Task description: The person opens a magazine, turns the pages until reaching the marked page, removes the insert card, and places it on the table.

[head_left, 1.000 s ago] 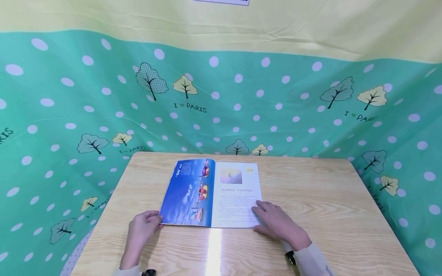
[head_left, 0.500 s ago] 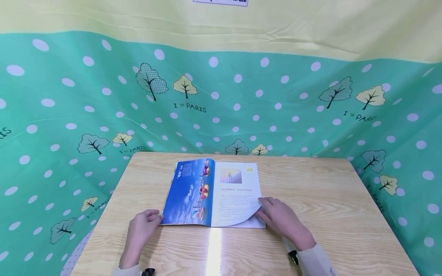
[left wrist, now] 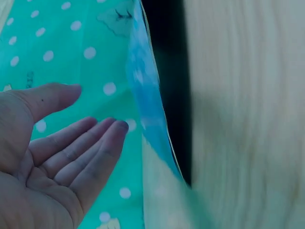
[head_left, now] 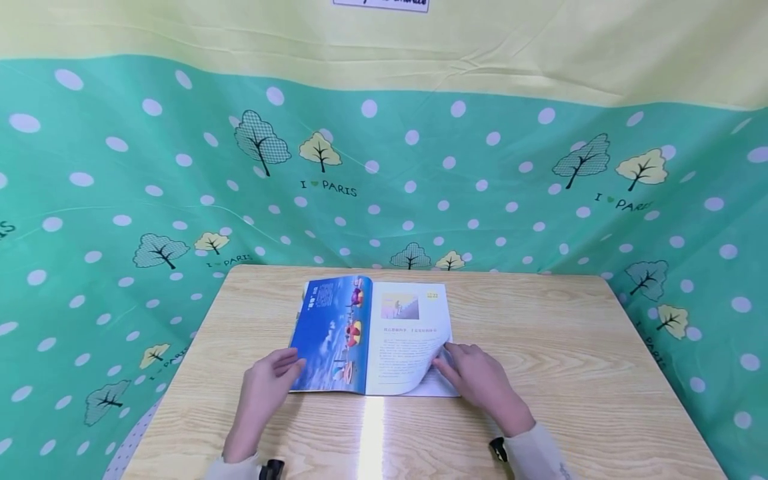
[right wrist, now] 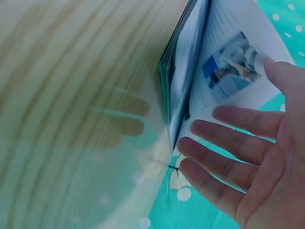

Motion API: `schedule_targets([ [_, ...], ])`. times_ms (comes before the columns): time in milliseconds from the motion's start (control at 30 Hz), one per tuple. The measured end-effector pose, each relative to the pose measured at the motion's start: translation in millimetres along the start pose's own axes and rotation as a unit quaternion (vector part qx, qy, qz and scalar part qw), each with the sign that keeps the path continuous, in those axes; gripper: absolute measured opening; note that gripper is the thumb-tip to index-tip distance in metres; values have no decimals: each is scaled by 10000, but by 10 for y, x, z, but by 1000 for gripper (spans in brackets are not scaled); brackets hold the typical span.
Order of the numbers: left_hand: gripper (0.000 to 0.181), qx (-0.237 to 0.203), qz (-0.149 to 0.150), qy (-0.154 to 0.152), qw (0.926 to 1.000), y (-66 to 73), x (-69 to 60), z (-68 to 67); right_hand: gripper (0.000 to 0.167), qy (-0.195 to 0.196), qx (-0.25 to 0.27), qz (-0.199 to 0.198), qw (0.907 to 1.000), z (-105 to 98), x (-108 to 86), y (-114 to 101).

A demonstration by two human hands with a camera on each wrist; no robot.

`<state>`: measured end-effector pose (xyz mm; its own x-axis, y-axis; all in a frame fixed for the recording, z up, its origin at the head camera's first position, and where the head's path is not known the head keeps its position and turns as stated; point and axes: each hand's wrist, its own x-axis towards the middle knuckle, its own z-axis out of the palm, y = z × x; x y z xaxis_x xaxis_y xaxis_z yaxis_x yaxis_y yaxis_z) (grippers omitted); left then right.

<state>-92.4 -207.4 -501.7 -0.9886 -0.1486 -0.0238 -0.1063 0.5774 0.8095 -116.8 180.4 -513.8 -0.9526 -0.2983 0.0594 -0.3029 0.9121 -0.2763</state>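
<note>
An open magazine [head_left: 324, 333] lies on the table, with a blue picture page on the left and a white text page [head_left: 402, 340] on the right. That right page's lower outer corner is lifted and curls toward the spine. At the curl is my right hand [head_left: 477, 380], thumb against the raised page; in the right wrist view its fingers [right wrist: 228, 143] are spread and fairly straight before a page with a photo [right wrist: 232, 67]. My left hand [head_left: 267, 383] is by the left page's lower outer corner. The left wrist view shows its thumb and fingers [left wrist: 95, 162] apart, holding nothing.
The wood-grain table [head_left: 540, 333] reaches up to a green curtain [head_left: 480, 160] with white dots and tree prints, which surrounds it at the back and both sides. A bright strip of light reflects on the tabletop [head_left: 372, 440] in front of the magazine.
The right page's lower corner has risen from flat and curled leftward, with my right hand following slightly left. My left hand has left the magazine's edge and moved up and right.
</note>
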Motion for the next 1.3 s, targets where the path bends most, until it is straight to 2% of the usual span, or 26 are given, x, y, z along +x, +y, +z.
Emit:
schedule_targets([
  [100,40,-356,109,-110,9992,97,23,93,62,78,154,-152,9997,5,12,-42],
  [333,36,-762,557,-385,9948,381,74,296,66,436,62,-825,9956,-22,98,-203],
  [467,39,-1059,666,-588,9904,509,81,401,67,414,23,-1116,9929,-20,142,-295],
  [667,42,-1513,605,-1041,9811,604,75,573,65,360,144,-1572,9868,48,183,-379],
  [867,44,-1817,534,-1365,9724,638,97,739,64,287,146,-1717,9846,121,197,-424],
  [1067,38,-2215,308,-1457,9637,663,103,824,65,180,22,-1798,9835,151,203,-445],
  [1300,30,-2304,90,-1419,9627,689,97,828,67,142,-41,-1767,9842,134,195,-445],
])
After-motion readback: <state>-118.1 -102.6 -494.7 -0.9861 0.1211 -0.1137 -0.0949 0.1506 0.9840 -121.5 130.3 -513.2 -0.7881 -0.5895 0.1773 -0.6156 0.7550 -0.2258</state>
